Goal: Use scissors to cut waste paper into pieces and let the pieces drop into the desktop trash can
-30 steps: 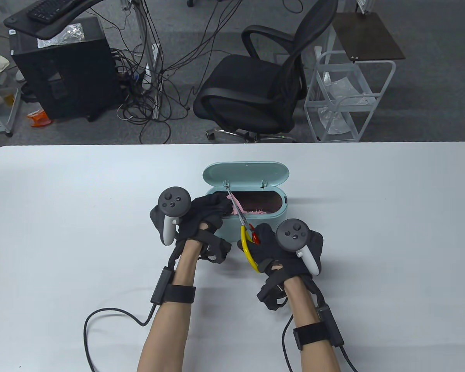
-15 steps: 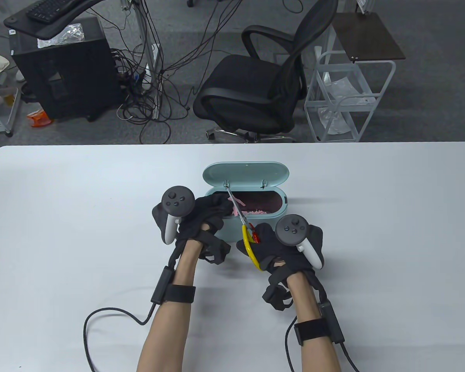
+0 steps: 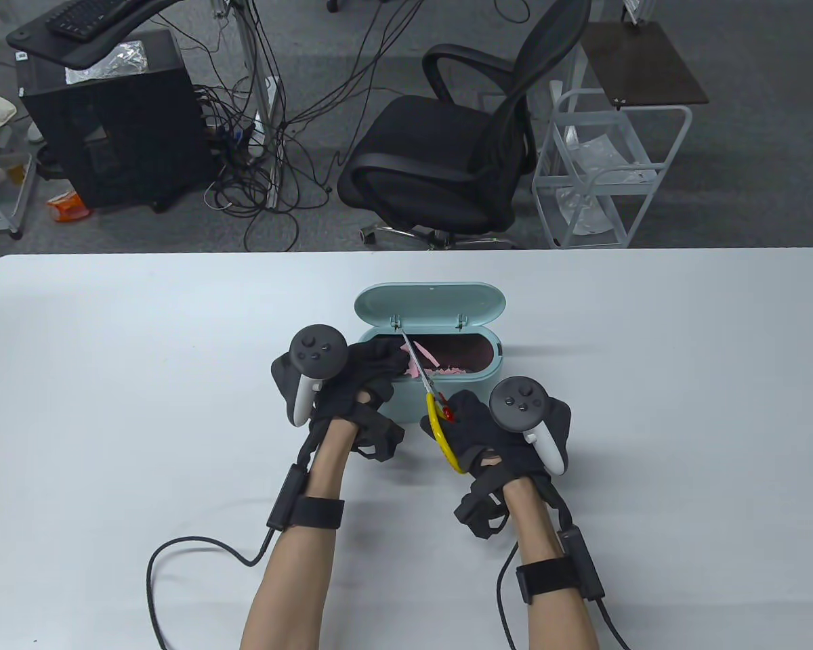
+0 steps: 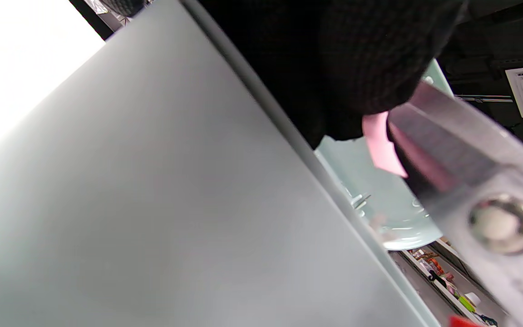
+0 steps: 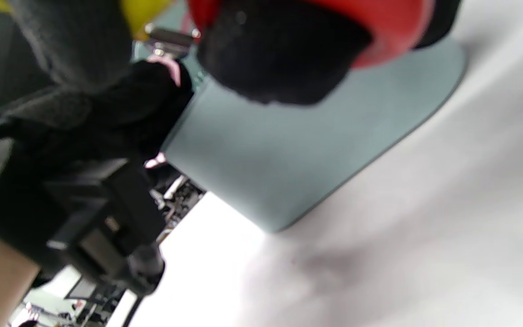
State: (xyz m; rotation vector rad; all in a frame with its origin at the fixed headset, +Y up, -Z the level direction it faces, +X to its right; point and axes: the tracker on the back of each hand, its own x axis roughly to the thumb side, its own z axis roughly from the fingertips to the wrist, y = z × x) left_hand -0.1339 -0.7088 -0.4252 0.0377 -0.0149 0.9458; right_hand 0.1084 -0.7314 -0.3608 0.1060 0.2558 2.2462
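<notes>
Midway, by the look of it: pink scraps [image 3: 447, 371] already lying inside the open teal desktop trash can [image 3: 471, 387] at the table's centre, lid [image 3: 430, 305] tipped up on the far side. Left hand [image 3: 362, 382] curled at the can's left end, pinching a remnant of pink waste paper [image 3: 414, 359] over the opening; only a small tongue of that paper [image 4: 382, 147] poking from the glove in the left wrist view, so seemingly little left to cut, though how much stays hidden in the fist cannot be told. Right hand [image 3: 491, 433] just near of the can, fingers threaded through the yellow and red handles of the scissors [image 3: 425, 386], blades reaching out over the opening toward the hinge and meeting the paper. Blades apparently parted only narrowly, with the pivot rivet [image 4: 504, 222] large and blurred beside the paper. Remaining work, as a judgement: a few more snips through the strip, held over the opening so the pieces drop inside rather than onto the white table [image 3: 142, 379], then release of the last scrap. Beyond the table, a black office chair [image 3: 461, 162] and a white wire cart [image 3: 610, 176].
</notes>
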